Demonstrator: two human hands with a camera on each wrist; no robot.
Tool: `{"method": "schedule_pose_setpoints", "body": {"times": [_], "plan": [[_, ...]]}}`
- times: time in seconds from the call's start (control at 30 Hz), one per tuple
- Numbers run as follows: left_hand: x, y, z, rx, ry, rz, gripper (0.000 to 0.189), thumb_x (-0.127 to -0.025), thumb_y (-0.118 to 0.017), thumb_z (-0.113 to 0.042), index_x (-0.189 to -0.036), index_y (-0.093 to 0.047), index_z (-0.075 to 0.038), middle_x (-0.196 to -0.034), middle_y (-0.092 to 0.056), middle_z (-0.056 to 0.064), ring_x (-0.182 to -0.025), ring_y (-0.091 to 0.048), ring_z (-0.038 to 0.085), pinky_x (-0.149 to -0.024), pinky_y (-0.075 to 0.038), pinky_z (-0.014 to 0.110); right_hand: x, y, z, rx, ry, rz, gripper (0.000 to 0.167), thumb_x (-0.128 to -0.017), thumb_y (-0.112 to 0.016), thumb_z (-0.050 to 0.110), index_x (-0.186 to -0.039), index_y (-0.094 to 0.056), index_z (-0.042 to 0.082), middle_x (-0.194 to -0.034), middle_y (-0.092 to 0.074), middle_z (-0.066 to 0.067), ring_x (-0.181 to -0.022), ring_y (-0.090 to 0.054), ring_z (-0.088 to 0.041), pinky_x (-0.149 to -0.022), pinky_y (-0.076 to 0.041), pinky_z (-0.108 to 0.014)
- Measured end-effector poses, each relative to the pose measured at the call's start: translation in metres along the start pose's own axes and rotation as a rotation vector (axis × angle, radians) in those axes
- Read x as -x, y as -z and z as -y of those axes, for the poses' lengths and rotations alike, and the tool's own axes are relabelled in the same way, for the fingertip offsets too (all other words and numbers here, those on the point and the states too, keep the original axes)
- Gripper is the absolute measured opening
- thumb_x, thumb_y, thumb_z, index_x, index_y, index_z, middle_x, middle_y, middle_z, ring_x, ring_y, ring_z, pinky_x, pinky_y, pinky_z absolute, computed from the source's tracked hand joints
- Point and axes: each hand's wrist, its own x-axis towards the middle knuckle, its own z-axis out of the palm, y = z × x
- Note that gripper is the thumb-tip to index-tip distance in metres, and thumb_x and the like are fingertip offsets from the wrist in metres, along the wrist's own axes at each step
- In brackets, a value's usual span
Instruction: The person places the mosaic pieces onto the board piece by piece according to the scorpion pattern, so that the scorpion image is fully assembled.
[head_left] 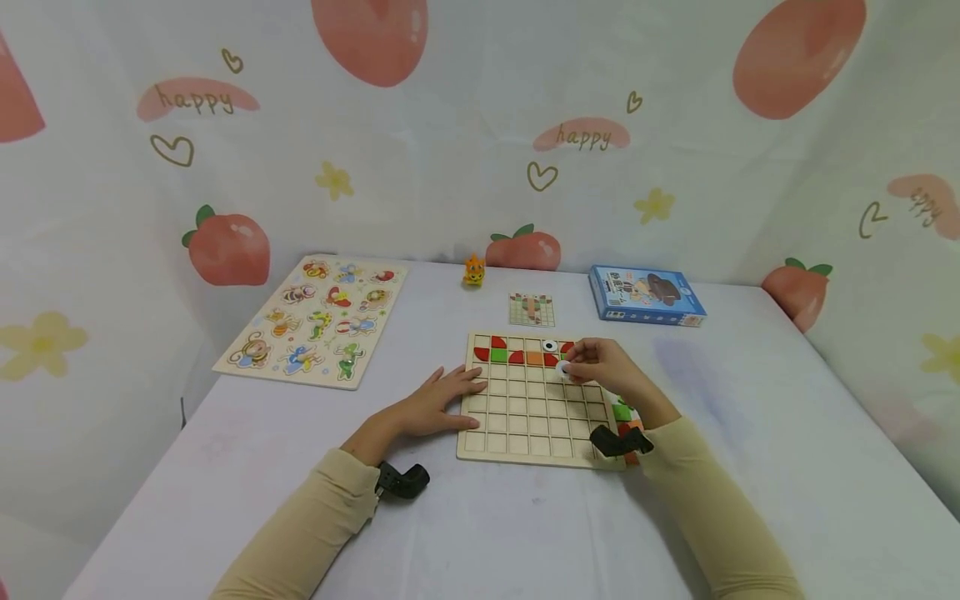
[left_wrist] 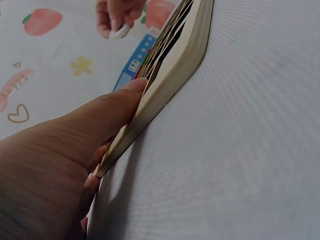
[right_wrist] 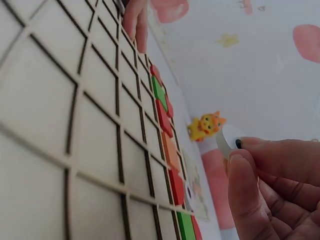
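Note:
A wooden grid board [head_left: 517,425] lies in front of me, with red, green and orange tiles and a white eye tile [head_left: 550,346] in its far rows. My left hand [head_left: 435,404] rests on the board's left side, fingers spread; in the left wrist view its thumb [left_wrist: 112,110] presses the edge. Over the far right part of the grid, my right hand [head_left: 611,367] pinches a round white eye tile [right_wrist: 229,139] with a black spot between thumb and forefinger. The right wrist view has that tile raised above the board.
Loose coloured tiles [head_left: 624,413] lie by the board's right edge, partly hidden by my right wrist. Beyond the board are a small pattern card [head_left: 532,309], an orange toy figure [head_left: 474,272] and a blue box [head_left: 647,294]. An insect puzzle board [head_left: 300,333] lies at left.

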Motion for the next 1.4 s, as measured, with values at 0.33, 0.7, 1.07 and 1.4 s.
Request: {"method": "schedule_pose_setpoints", "body": {"times": [0.33, 0.7, 1.07, 1.4], "plan": [[0.001, 0.000, -0.001, -0.011, 0.004, -0.003, 0.065, -0.088, -0.060, -0.043, -0.144, -0.037, -0.018, -0.156, -0.019, 0.001, -0.146, -0.006, 0.022, -0.118, 0.002, 0.049, -0.037, -0.010, 0.009, -0.054, -0.025, -0.036, 0.022, -0.092, -0.058, 0.010, -0.106, -0.057, -0.007, -0.082, -0.062, -0.003, -0.071, -0.063, -0.008, -0.072, -0.057, -0.028], [-0.001, -0.001, -0.003, -0.010, 0.007, 0.010, 0.065, -0.088, -0.060, -0.043, -0.144, -0.037, -0.018, -0.156, -0.020, 0.000, -0.146, -0.006, 0.022, -0.118, 0.002, 0.049, -0.070, -0.023, 0.004, -0.154, -0.099, -0.041, 0.017, -0.092, -0.057, 0.005, -0.105, -0.056, -0.006, -0.085, -0.061, -0.004, -0.069, -0.063, -0.007, -0.068, -0.055, -0.023], [-0.001, 0.000, -0.003, -0.007, 0.025, 0.005, 0.065, -0.088, -0.060, -0.044, -0.144, -0.038, -0.019, -0.156, -0.019, -0.001, -0.146, -0.006, 0.021, -0.118, 0.002, 0.049, -0.088, -0.036, 0.004, -0.187, -0.138, -0.074, 0.020, -0.091, -0.056, 0.002, -0.108, -0.055, -0.009, -0.094, -0.060, -0.012, -0.067, -0.062, -0.006, -0.069, -0.057, -0.022], [-0.001, -0.001, 0.001, -0.006, 0.020, 0.005, 0.065, -0.088, -0.060, -0.044, -0.143, -0.038, -0.019, -0.156, -0.020, 0.000, -0.146, -0.006, 0.021, -0.118, 0.002, 0.050, -0.094, -0.046, 0.007, -0.071, -0.148, -0.109, 0.019, -0.089, -0.060, 0.005, -0.104, -0.060, -0.007, -0.100, -0.061, -0.017, -0.064, -0.061, -0.005, -0.069, -0.057, -0.022]]}}
